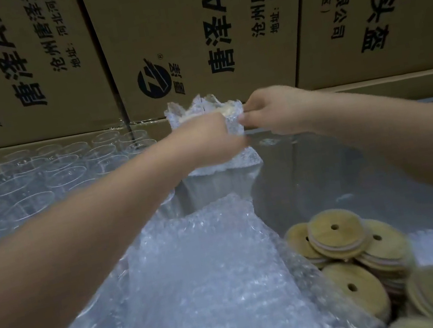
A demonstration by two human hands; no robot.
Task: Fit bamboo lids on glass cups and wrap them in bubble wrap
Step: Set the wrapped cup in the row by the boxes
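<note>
Gripping the bubble-wrapped glass cup [197, 109] in the left hand [205, 139], close to the tabletop's [326, 167] far edge; pinching the wrap's side with the right hand [273, 113]. Showing a bamboo lid [226, 110] under the wrap's open top. Lying toward the near edge, loose bubble wrap sheets [199, 268]; piling at the near right corner, spare lids [354, 249]. Crowding the far left corner, bare glass cups [39, 180]; rising behind, cardboard boxes [187, 38].

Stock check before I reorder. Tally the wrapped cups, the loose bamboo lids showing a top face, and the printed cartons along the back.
wrapped cup, held by left hand and right hand: 1
bamboo lids with a top face showing: 6, others hidden in the stack
printed cartons: 3
Total: 10
</note>
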